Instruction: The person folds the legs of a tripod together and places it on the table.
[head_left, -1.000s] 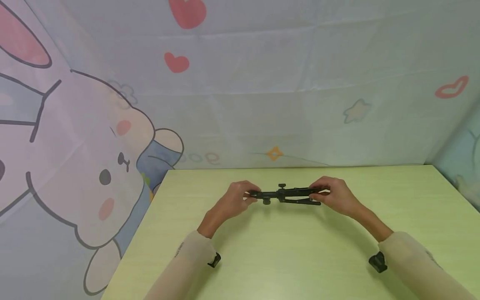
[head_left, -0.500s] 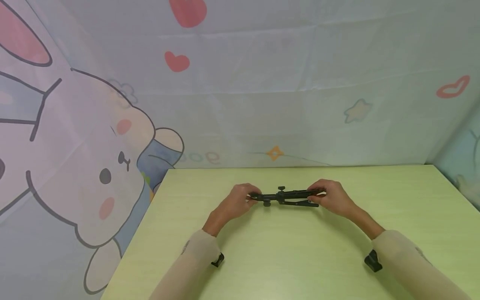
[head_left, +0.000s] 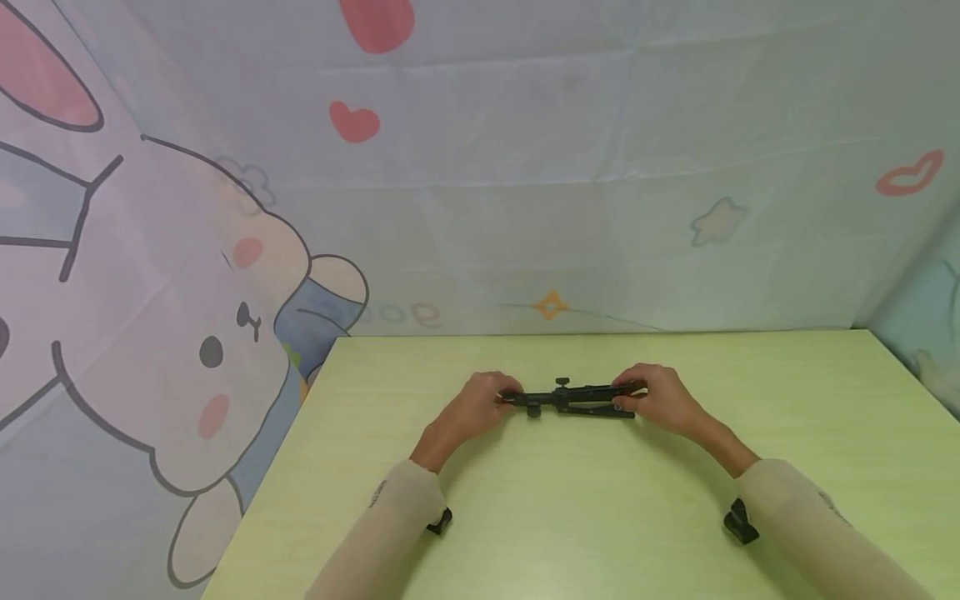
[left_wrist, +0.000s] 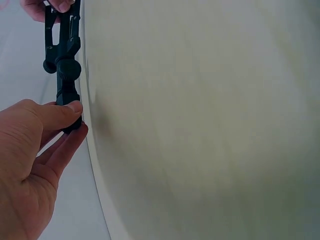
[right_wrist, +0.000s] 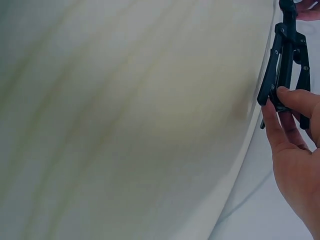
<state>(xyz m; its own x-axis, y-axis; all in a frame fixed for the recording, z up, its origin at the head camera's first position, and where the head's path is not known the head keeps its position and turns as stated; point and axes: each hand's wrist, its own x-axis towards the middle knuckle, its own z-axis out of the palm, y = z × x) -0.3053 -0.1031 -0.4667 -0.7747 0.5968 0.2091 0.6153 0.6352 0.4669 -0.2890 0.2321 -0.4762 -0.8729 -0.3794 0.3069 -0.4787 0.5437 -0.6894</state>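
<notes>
A small black tripod [head_left: 552,398] lies level between both hands over the table, its legs toward the right and partly folded. My left hand [head_left: 474,408] pinches its head end between thumb and fingers, as the left wrist view shows with the thumb on top of the tripod [left_wrist: 67,82]. At the leg end, my right hand [head_left: 664,400] grips the legs. In the right wrist view, the right thumb presses on the middle of the tripod [right_wrist: 286,60] while the fingers sit beneath. Two knobs stick out from opposite sides of its column.
The pale green table [head_left: 555,508] spreads under both arms, with a printed cloth backdrop [head_left: 510,208] rising behind its far edge. A cartoon rabbit cloth [head_left: 172,350] hangs along the left side. Black wrist devices show below both sleeves.
Both hands have brought the tripod slightly lower in the head view. The right hand has shifted a little left, and the left forearm a little right; both grips stay on the tripod.
</notes>
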